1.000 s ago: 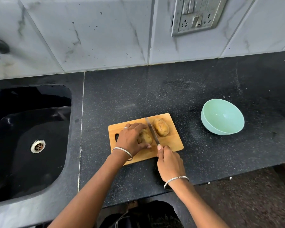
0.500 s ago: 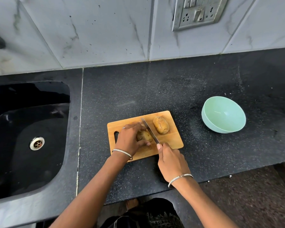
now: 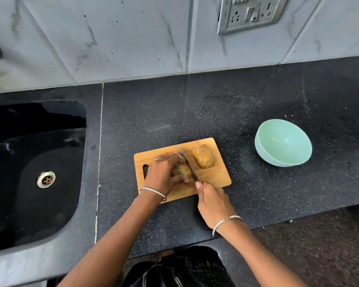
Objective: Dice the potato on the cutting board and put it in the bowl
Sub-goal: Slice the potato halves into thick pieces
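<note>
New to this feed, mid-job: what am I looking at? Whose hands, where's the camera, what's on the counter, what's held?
No machine here: these are a person's two bare hands, filmed by one camera worn on the head, looking down. On the black counter lies a wooden cutting board. The left hand holds one potato piece steady; the right hand grips a knife, blade against that piece. A second potato piece lies free beyond the blade. An empty green bowl stands to the right, a sink to the left.
</note>
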`<state>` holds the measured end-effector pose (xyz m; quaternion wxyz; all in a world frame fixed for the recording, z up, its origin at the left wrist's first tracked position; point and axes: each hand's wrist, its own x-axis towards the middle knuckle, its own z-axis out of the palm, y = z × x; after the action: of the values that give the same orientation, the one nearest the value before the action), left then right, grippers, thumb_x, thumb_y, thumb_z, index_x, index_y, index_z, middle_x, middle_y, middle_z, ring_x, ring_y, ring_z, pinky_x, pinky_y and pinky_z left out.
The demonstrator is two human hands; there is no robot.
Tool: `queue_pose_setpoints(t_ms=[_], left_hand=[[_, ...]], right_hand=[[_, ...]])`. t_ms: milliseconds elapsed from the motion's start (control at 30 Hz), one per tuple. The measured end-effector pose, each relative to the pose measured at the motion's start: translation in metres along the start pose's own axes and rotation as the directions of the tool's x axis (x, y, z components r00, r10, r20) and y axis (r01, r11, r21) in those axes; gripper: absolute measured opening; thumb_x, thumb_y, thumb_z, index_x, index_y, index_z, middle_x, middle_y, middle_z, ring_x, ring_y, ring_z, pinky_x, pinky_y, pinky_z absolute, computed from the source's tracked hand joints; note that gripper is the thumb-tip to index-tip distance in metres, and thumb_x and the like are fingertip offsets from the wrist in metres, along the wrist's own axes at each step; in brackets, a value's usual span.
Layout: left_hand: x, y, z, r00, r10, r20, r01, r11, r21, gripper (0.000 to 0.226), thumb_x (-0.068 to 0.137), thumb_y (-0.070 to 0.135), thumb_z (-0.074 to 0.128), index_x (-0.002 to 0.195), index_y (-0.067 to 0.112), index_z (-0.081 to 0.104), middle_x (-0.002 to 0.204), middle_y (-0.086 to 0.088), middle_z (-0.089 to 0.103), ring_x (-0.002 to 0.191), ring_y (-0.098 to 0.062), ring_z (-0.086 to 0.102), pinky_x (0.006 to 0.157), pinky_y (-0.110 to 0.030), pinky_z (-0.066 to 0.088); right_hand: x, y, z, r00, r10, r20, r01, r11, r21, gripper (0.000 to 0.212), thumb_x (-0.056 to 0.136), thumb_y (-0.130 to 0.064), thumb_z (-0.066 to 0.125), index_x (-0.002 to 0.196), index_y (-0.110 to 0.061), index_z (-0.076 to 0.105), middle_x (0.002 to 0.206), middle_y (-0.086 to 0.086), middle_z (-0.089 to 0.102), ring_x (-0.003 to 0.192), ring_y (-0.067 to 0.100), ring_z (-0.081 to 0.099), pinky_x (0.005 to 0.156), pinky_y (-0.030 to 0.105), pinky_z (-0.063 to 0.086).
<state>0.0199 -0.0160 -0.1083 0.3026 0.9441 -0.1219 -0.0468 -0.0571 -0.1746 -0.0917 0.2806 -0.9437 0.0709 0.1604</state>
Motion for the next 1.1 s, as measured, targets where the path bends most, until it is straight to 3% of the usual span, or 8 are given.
queue_pose_setpoints(t_ms=[267,500,800,1100], left_hand=[[0.0,0.006,-0.003,1.0,-0.003,0.008,0.002,1.0,0.031,0.069,0.065,0.05,0.082,0.125,0.029,0.055,0.113,0.0,0.064,0.109,-0.024,0.053,0.077,-0.03,0.037],[-0.001,0.007,-0.004,1.0,0.013,0.017,-0.013,0.999,0.047,0.053,0.067,0.047,0.082,0.111,0.029,0.059,0.105,0.003,0.064,0.102,-0.023,0.054,0.071,-0.028,0.033],[-0.001,0.007,-0.006,1.0,0.015,0.015,-0.015,1.0,0.017,0.048,0.066,0.042,0.085,0.103,0.027,0.06,0.098,0.004,0.063,0.094,-0.019,0.052,0.07,-0.027,0.031],[-0.002,0.008,-0.005,1.0,-0.007,0.012,0.006,1.0,0.017,0.047,0.065,0.043,0.084,0.1,0.027,0.058,0.096,0.008,0.059,0.09,-0.013,0.045,0.07,-0.028,0.032]], right_hand=[[-0.012,0.002,0.005,1.0,0.023,-0.019,-0.024,0.998,-0.053,0.042,0.105,-0.044,0.021,0.103,-0.015,0.051,0.097,0.014,0.063,0.093,0.04,0.06,0.066,0.04,0.042],[-0.014,0.002,0.006,1.0,0.011,-0.026,-0.012,0.999,-0.046,0.034,0.105,-0.044,0.022,0.094,-0.019,0.043,0.094,0.012,0.063,0.09,0.04,0.061,0.063,0.039,0.038],[-0.025,0.008,0.007,0.999,0.014,-0.041,-0.018,0.996,-0.086,0.041,0.105,-0.044,0.022,0.107,-0.015,0.051,0.096,0.014,0.064,0.092,0.04,0.062,0.064,0.039,0.042],[-0.048,0.017,0.002,0.999,0.035,-0.027,-0.037,0.993,-0.113,0.035,0.105,-0.043,0.022,0.094,-0.018,0.043,0.091,0.012,0.064,0.09,0.038,0.062,0.061,0.038,0.037]])
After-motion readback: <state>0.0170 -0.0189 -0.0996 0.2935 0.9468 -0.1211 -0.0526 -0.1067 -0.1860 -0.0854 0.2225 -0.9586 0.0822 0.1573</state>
